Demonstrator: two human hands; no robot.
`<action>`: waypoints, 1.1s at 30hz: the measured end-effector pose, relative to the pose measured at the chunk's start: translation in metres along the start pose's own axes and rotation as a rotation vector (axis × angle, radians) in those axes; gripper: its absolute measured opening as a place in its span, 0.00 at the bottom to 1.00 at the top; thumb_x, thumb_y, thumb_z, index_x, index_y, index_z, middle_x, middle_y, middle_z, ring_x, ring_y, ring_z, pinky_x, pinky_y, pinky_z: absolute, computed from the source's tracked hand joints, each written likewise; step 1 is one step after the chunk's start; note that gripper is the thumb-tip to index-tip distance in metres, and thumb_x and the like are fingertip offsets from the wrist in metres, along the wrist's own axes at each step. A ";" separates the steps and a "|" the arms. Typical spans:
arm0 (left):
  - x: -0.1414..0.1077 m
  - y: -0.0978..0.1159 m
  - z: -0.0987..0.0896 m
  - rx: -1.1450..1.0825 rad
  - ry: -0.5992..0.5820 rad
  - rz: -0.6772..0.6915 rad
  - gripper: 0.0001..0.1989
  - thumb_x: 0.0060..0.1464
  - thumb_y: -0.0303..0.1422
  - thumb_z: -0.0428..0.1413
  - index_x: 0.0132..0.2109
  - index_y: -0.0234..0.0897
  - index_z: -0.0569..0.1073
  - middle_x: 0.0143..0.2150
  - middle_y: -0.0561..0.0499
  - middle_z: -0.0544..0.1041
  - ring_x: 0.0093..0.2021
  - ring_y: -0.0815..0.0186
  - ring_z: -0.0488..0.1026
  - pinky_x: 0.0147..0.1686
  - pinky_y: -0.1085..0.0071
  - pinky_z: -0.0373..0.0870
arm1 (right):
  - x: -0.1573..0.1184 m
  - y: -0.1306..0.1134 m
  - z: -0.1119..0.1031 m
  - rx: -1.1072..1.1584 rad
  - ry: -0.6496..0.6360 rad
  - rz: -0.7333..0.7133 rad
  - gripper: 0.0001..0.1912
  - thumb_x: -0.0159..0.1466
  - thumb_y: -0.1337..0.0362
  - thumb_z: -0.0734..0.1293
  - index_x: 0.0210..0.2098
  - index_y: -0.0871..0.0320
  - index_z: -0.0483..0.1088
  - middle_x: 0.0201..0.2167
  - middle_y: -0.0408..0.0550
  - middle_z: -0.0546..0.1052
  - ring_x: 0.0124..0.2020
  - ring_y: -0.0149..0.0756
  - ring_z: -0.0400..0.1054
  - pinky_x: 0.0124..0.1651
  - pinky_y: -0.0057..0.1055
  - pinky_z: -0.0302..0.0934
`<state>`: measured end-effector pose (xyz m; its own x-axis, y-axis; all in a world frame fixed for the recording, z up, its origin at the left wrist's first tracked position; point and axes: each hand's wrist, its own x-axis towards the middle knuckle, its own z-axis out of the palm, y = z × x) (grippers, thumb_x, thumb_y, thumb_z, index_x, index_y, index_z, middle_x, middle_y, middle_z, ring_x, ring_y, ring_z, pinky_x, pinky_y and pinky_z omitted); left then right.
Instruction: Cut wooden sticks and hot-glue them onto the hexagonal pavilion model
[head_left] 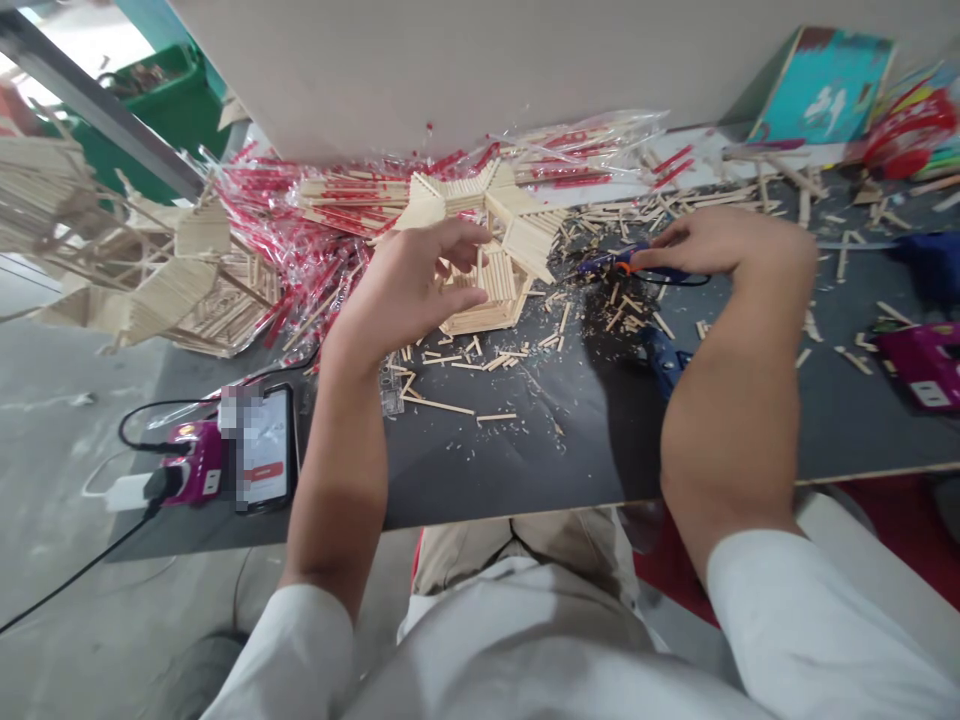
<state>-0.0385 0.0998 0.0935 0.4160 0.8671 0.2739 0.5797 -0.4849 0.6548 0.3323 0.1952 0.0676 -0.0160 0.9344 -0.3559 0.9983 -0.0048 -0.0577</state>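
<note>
My left hand (424, 285) is beside a model made of thin wooden sticks (487, 290), with its thumb and fingers apart. The curled fingers cover part of the model, and I cannot tell whether they touch it. The model has a hexagonal base and slatted panels flaring out at the top. Farther right, my right hand (705, 245) is closed on blue-handled pliers (596, 262) with an orange part near the middle. Their tip points left, over a heap of small dark and wooden scraps. Another blue tool (664, 360) lies partly hidden by my right forearm.
Red-and-clear plastic wrappers (322, 215) with stick bundles line the back. A larger stick structure (202, 280) stands left. A phone (266, 450) and a purple power strip (196, 460) with cables lie front left; another purple unit (922, 365) sits right. Cut sticks litter the dark table (495, 470).
</note>
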 end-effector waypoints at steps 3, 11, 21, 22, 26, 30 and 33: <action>0.004 0.004 0.006 0.063 -0.026 0.025 0.23 0.55 0.46 0.67 0.57 0.48 0.79 0.58 0.53 0.82 0.57 0.52 0.78 0.59 0.46 0.76 | -0.014 -0.006 -0.008 0.049 0.079 -0.009 0.27 0.70 0.43 0.66 0.52 0.59 0.81 0.53 0.59 0.83 0.41 0.44 0.73 0.43 0.41 0.61; 0.014 -0.002 0.026 0.108 0.031 0.050 0.24 0.53 0.48 0.67 0.56 0.54 0.79 0.64 0.54 0.76 0.66 0.48 0.70 0.70 0.41 0.64 | -0.034 -0.028 -0.019 0.104 0.131 -0.236 0.22 0.69 0.47 0.69 0.51 0.56 0.80 0.52 0.57 0.84 0.47 0.47 0.77 0.48 0.42 0.65; 0.014 0.001 0.035 0.179 0.021 0.049 0.21 0.59 0.44 0.66 0.58 0.50 0.79 0.65 0.50 0.75 0.69 0.48 0.66 0.73 0.46 0.60 | -0.060 -0.058 -0.027 0.071 0.177 -0.284 0.18 0.68 0.50 0.72 0.51 0.52 0.79 0.51 0.52 0.85 0.49 0.53 0.79 0.50 0.47 0.70; 0.014 0.001 0.035 0.183 0.023 0.054 0.21 0.58 0.45 0.66 0.58 0.52 0.79 0.65 0.50 0.75 0.69 0.48 0.66 0.73 0.47 0.60 | -0.063 -0.061 -0.027 0.071 0.187 -0.305 0.17 0.68 0.50 0.71 0.51 0.52 0.79 0.51 0.52 0.85 0.49 0.53 0.79 0.50 0.47 0.70; 0.016 0.002 0.039 0.201 0.023 0.070 0.23 0.59 0.49 0.65 0.58 0.47 0.79 0.65 0.46 0.74 0.67 0.50 0.68 0.71 0.49 0.62 | -0.067 -0.069 -0.027 0.085 0.162 -0.400 0.15 0.68 0.50 0.70 0.51 0.47 0.79 0.50 0.48 0.85 0.48 0.52 0.80 0.48 0.46 0.70; 0.016 -0.002 0.044 0.241 0.025 0.046 0.26 0.60 0.51 0.63 0.60 0.45 0.79 0.67 0.46 0.73 0.66 0.48 0.67 0.71 0.48 0.60 | -0.067 -0.070 -0.025 0.084 0.127 -0.397 0.15 0.67 0.49 0.71 0.49 0.46 0.80 0.47 0.47 0.85 0.45 0.53 0.80 0.44 0.47 0.70; 0.016 -0.004 0.045 0.244 0.021 0.036 0.27 0.57 0.50 0.66 0.60 0.46 0.79 0.67 0.46 0.73 0.67 0.47 0.67 0.70 0.48 0.61 | -0.067 -0.069 -0.024 0.074 0.137 -0.385 0.14 0.67 0.48 0.71 0.49 0.43 0.81 0.46 0.46 0.85 0.45 0.54 0.80 0.44 0.49 0.71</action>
<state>-0.0026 0.1108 0.0630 0.4262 0.8497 0.3106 0.7177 -0.5266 0.4557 0.2661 0.1418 0.1176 -0.3751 0.9116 -0.1683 0.9141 0.3335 -0.2307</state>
